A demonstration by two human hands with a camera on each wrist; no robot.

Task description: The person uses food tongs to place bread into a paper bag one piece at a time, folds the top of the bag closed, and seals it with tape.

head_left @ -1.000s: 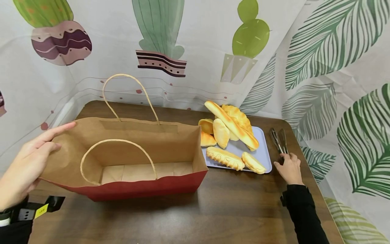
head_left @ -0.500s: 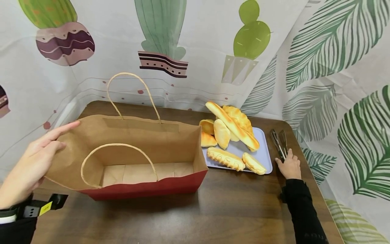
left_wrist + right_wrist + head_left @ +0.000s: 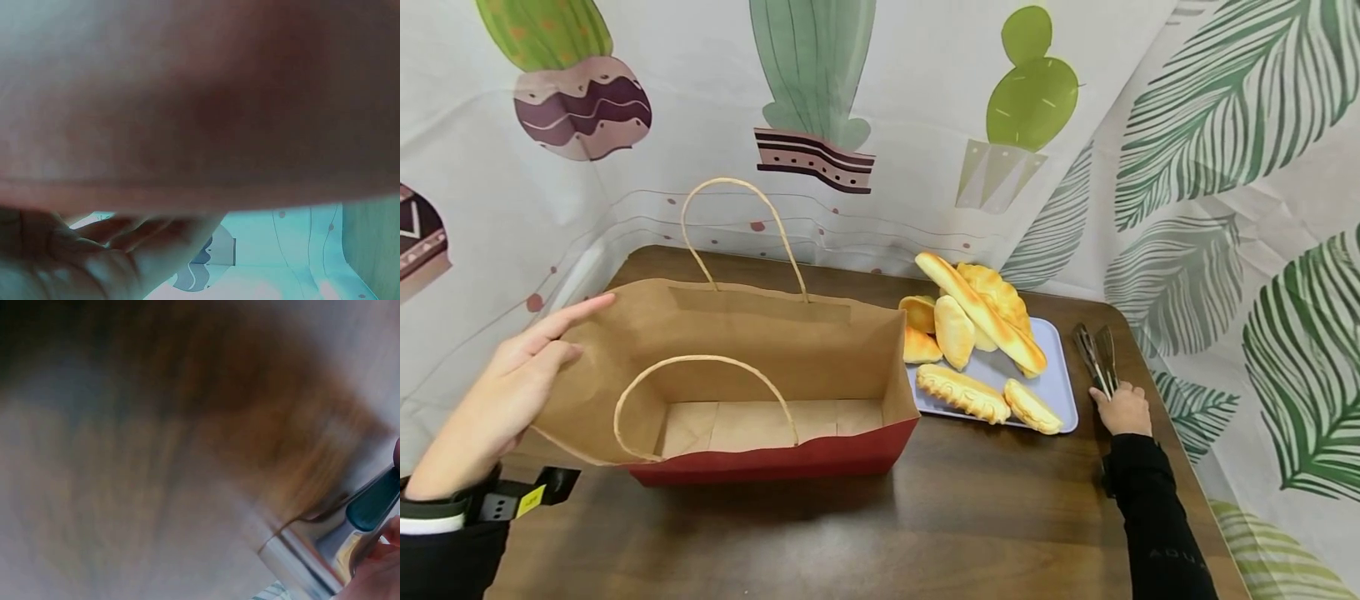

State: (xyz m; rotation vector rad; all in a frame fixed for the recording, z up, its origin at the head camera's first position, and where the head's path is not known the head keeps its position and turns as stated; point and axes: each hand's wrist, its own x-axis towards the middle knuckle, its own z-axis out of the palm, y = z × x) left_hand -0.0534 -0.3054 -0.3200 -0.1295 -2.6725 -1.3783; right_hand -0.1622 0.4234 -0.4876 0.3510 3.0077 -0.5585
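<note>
A large paper bag [image 3: 760, 333], red outside and brown inside, stands open-topped with two rope handles. My left hand [image 3: 497, 400] holds its left rim, with the thumb towards the inside and the index finger stretched along the edge. Near the table's right edge lies a pair of metal tongs [image 3: 1086, 346], and my right hand [image 3: 1126, 411] grips their near end. Up close in the right wrist view, the tongs [image 3: 300, 562] show a dark green grip patch beside my fingers [image 3: 378, 575]. In the left wrist view, blurred skin hides most of the bag side.
A pale blue tray [image 3: 1060, 367] sits between bag and tongs, loaded with several breads, among them a long baguette [image 3: 981, 308] across the pile. The brown table [image 3: 985, 517] meets a patterned curtain [image 3: 917, 100] at the back and right.
My right hand has closed its fingers on the near end of the tongs. My left hand stays at the bag's rim. The whole head view has shifted slightly.
</note>
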